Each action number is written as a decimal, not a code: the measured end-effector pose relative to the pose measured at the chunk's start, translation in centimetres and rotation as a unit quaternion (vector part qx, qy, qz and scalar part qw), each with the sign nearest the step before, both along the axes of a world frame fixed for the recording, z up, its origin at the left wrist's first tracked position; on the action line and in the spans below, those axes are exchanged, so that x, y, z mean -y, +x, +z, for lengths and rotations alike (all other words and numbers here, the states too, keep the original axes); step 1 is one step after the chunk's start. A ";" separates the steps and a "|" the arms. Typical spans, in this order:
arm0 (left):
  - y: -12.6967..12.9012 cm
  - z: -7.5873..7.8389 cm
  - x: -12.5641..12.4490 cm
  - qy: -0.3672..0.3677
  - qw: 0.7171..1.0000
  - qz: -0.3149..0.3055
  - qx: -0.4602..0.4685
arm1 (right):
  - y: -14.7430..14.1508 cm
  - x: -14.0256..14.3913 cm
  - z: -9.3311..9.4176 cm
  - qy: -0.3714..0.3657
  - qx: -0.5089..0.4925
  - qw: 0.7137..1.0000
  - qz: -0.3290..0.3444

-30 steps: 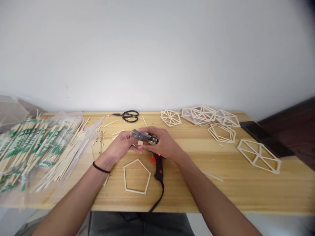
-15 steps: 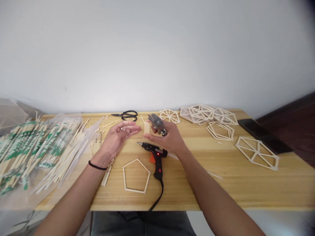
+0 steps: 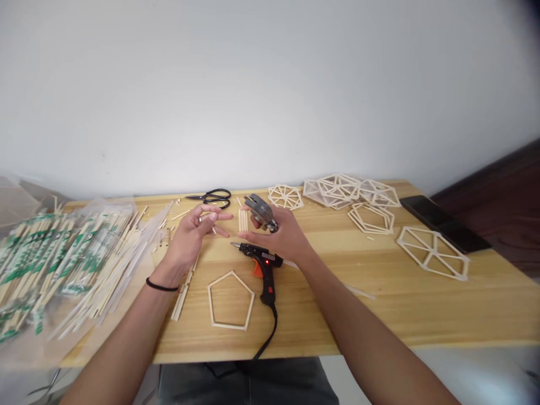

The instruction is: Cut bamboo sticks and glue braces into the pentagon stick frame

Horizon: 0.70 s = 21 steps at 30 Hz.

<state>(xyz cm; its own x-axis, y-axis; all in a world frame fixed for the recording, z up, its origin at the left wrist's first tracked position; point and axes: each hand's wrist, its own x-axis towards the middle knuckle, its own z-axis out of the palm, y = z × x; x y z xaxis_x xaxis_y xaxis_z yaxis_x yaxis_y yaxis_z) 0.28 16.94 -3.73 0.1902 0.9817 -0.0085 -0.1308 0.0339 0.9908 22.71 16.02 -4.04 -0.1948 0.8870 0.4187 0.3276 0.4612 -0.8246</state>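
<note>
My right hand (image 3: 280,230) holds a small row of short wooden sticks (image 3: 243,219) upright between thumb and fingertips. A grey hand tool that looks like pliers (image 3: 260,211) is in the same hand, its grip partly hidden. Just left of the sticks, my left hand (image 3: 196,228) has its thumb bent in against the fingers, and a small pale stick piece (image 3: 214,229) shows under the thumb. Two of its fingers stretch toward the row. Below both hands lie a black glue gun (image 3: 268,273), its red light on, and a pentagon of sticks (image 3: 230,325).
Packed chopsticks (image 3: 46,247) and loose sticks (image 3: 105,281) cover the left. Black scissors (image 3: 216,197) lie at the back. Stick frames (image 3: 337,188), a spoked hexagon (image 3: 434,253) and a black phone (image 3: 445,222) are on the right. The cord (image 3: 270,337) crosses the front edge.
My left thumb has moved in against the fingers, and a small pale stick piece now shows under it. My right hand keeps hold of the sticks and the tool. The view has shifted slightly.
</note>
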 end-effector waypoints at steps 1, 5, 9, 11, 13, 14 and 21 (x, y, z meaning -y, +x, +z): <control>0.1 -0.1 0.0 -0.008 1.000 -0.009 0.007 | 0.0 0.0 0.0 0.002 0.002 1.000 0.002; 0.6 -0.5 0.2 -0.052 0.997 -0.043 0.042 | -0.1 0.1 0.3 0.008 0.022 0.999 0.024; 1.0 -0.7 0.4 -0.060 0.997 -0.042 0.040 | -0.2 0.1 -0.1 0.018 0.044 0.997 0.056; 1.0 -0.6 0.5 -0.051 0.998 -0.042 0.020 | -0.3 0.0 -0.5 0.026 0.056 0.996 0.067; 1.1 -0.5 0.7 -0.032 0.998 -0.049 -0.016 | -0.4 -0.1 -0.8 0.029 0.075 0.994 0.075; 1.1 -0.5 0.8 -0.023 0.998 -0.055 -0.036 | -0.4 -0.1 -0.9 0.030 0.087 0.993 0.077; 1.7 -1.5 1.3 0.004 0.998 -0.063 -0.031 | -0.8 0.0 -1.4 0.048 0.147 0.985 0.078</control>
<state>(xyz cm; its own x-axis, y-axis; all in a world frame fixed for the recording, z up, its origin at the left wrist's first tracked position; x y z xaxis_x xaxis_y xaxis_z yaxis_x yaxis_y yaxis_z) 1.93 15.69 -5.20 0.3106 0.9504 -0.0153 -0.0650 0.0373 0.9972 21.88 16.06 -5.42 -0.4518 0.7956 0.4035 0.4650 0.5961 -0.6546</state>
